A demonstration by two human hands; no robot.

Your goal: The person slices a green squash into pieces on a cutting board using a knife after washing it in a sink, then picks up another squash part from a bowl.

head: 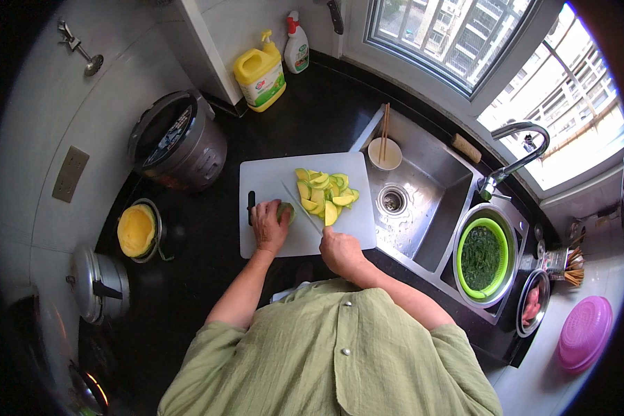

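Note:
A white plastic cutting board (260, 177) lies on the dark counter before me. My left hand (271, 226) holds a piece of green-skinned vegetable (287, 213) down on the board, its fingers covering much of it. In my right hand (341, 252) is the handle of a kitchen knife, mostly hidden by the fingers; the knife's blade (301, 206) points away and to the left, between the held piece and the cut pile. Yellow-green vegetable slices (320, 195) are heaped on the board's right half.
Right of the board is a steel sink (421, 208) holding a white bowl (385, 154) with chopsticks. Beyond it stands a green colander of leafy greens (481, 260) and a bowl of meat (531, 307). A rice cooker (182, 140), yellow detergent jug (262, 78) and halved yellow-fleshed gourd (136, 230) stand leftward.

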